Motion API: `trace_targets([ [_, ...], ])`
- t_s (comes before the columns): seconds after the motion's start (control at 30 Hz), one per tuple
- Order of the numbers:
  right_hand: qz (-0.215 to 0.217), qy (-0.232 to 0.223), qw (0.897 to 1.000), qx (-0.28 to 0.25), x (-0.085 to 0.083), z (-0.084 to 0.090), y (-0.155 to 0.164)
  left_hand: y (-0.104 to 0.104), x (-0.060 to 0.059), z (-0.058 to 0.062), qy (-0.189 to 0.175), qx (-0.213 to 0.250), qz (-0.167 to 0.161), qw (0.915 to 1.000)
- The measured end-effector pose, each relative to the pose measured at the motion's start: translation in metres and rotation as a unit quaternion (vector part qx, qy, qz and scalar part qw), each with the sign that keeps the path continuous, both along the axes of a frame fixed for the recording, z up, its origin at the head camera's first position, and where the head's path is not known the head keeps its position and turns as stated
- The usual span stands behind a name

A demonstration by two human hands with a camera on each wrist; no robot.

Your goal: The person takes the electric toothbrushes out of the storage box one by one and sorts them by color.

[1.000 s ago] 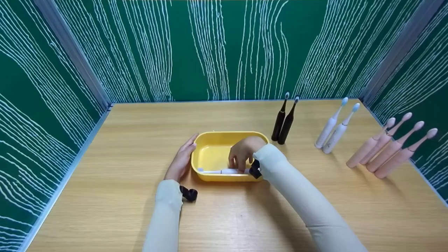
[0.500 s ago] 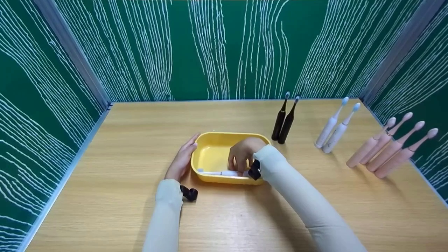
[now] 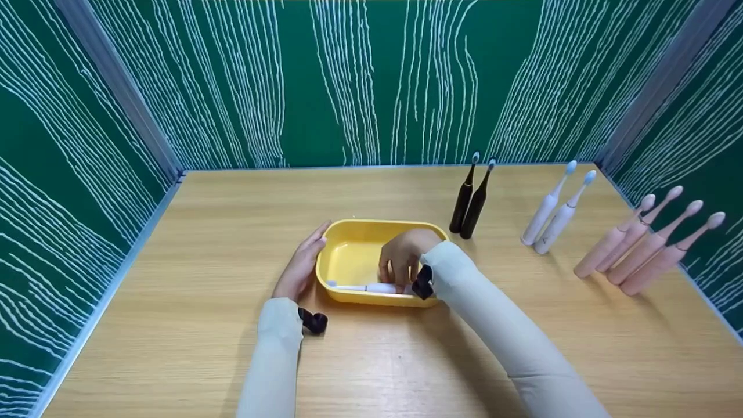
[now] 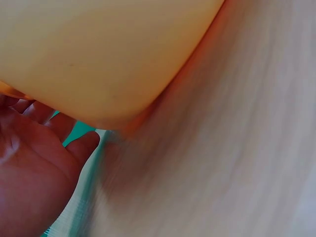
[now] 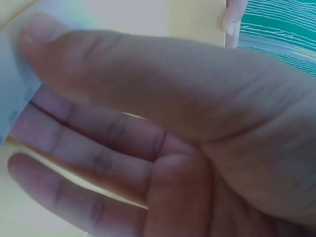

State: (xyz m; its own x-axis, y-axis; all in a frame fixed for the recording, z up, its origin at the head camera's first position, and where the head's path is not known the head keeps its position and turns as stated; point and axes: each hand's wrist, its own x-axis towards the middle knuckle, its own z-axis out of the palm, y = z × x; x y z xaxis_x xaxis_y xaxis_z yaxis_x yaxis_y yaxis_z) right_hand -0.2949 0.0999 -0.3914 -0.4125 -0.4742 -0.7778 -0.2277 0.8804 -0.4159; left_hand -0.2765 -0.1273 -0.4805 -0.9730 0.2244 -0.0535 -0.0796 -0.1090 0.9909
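Note:
A yellow plastic bin point(image 3: 371, 298) sits on the table in the middle of the head view. My left hand point(image 3: 299, 264) holds its left end, thumb at the rim and fingers along the outer wall. Inside the bin, a white electric toothbrush point(image 3: 377, 288) lies along the front wall, its head pointing left. My right hand point(image 3: 406, 249) reaches down into the bin and pinches the toothbrush by its handle. Close up in the right wrist view, the thumb presses the white handle point(image 5: 12, 74) against the fingers. The handle's lower end is hidden behind the right wrist.
Two black electric toothbrushes point(image 3: 469, 203) stand upright behind the bin's right corner. Further right stand two white ones point(image 3: 551, 215) and several pink ones point(image 3: 650, 247). Green patterned panels point(image 3: 296, 87) enclose the wooden table point(image 3: 174, 348) at the back and sides.
The bin's front right side has shifted slightly toward me, and the white toothbrush and its handle have moved a little with it. Both hands keep their holds.

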Motion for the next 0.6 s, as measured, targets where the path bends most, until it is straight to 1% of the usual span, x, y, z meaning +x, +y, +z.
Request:
trace_targets([
  [0.17, 0.001, 0.001, 1.0, 0.002, -0.0007, -0.0008, 0.0, 0.0004, 0.0002, -0.0003, 0.002, -0.005, 0.003, 1.0],
  [0.33, 0.004, 0.004, 1.0, 0.009, -0.0013, -0.0026, -0.0005, 0.0005, 0.0001, 0.0003, -0.005, -0.015, 0.006, 0.9999],
  [0.53, 0.008, 0.015, 1.0, 0.022, -0.0016, -0.0029, 0.0009, 0.0, 0.0005, 0.0003, -0.012, -0.019, 0.008, 0.9997],
  [0.6, 0.004, 0.021, 0.999, 0.029, -0.0013, -0.0023, 0.0017, -0.0003, 0.0003, -0.0002, -0.011, -0.02, 0.006, 0.9997],
])
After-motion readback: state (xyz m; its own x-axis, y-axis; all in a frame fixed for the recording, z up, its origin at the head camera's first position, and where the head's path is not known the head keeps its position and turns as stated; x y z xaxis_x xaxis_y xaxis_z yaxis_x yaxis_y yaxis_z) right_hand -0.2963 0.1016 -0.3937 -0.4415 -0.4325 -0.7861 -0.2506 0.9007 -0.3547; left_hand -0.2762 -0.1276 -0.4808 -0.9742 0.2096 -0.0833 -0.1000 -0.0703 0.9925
